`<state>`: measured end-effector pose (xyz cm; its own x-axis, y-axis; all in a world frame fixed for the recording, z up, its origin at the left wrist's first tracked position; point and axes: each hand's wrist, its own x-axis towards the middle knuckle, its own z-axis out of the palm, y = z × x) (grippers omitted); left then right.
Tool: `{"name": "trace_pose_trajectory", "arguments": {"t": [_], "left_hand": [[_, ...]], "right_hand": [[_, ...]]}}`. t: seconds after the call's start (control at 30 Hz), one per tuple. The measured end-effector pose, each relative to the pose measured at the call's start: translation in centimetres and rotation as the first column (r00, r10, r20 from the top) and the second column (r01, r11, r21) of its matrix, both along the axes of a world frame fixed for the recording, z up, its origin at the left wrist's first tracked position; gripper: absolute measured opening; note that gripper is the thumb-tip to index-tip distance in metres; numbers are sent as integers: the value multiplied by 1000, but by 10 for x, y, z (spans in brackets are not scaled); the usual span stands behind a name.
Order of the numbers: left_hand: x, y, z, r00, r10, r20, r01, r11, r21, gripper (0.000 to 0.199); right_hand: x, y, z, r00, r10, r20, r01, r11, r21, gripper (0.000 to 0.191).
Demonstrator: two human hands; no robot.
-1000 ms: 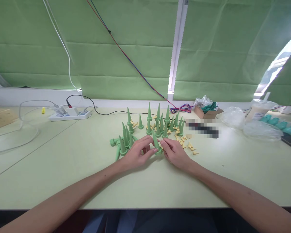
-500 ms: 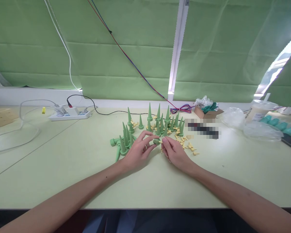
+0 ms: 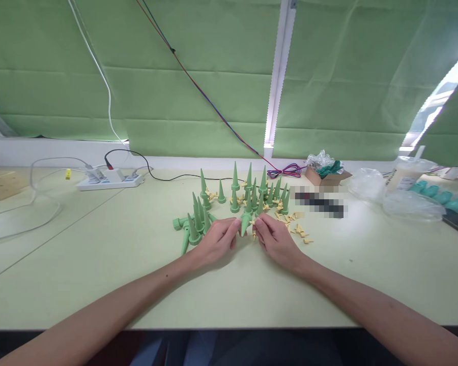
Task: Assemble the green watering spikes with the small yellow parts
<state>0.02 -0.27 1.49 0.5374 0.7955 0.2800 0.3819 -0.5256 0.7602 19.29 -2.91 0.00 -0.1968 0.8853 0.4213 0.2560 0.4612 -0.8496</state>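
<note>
A green cone-shaped spike (image 3: pixel 245 223) is pinched in my left hand (image 3: pixel 218 239), its narrow end tilted down towards me. My right hand (image 3: pixel 278 240) has its fingers closed on a small yellow plastic piece (image 3: pixel 252 222), which meets the side of the spike. Whether the piece sits inside the spike I cannot tell. Just beyond my hands stand several upright green spikes (image 3: pixel 235 179) with yellow pieces among them. More green spikes (image 3: pixel 193 231) stand or lie by my left hand. Loose yellow pieces (image 3: pixel 301 231) are scattered beyond my right hand.
A white power strip (image 3: pixel 110 179) with plugs and cables lies at the back left. Along the back right are a small cardboard box (image 3: pixel 327 178), plastic bags (image 3: pixel 366 185), a drink cup (image 3: pixel 404 175) and teal parts (image 3: pixel 444 197). A blurred dark item (image 3: pixel 319 202) lies nearer.
My left hand has turned the green spike so that its narrow end now points down towards me, and its fingers have closed in. My right hand has stayed almost still with the yellow piece.
</note>
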Motion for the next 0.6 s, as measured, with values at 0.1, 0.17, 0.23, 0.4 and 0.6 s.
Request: {"name": "trace_pose_trajectory", "arguments": {"t": [0.1,0.17,0.23,0.4,0.6], "left_hand": [[0,-1,3,999,-31,11,32,996,-79,56],[0,-2,5,999,-47,13,48,994,-101,54],[0,-2,6,998,-64,17,65,992,-107,51],[-2,1,5,995,-92,40,95,992,-83,50],[-4,3,1,995,-94,21,94,996,-2,45]], "right_hand": [[1,0,0,999,20,44,-21,999,24,37],[1,0,-1,998,21,58,-23,999,34,37],[1,0,-1,997,22,68,-25,999,43,36],[2,0,0,997,30,77,-34,998,47,35],[3,-1,-2,997,71,38,-72,997,31,34]]}}
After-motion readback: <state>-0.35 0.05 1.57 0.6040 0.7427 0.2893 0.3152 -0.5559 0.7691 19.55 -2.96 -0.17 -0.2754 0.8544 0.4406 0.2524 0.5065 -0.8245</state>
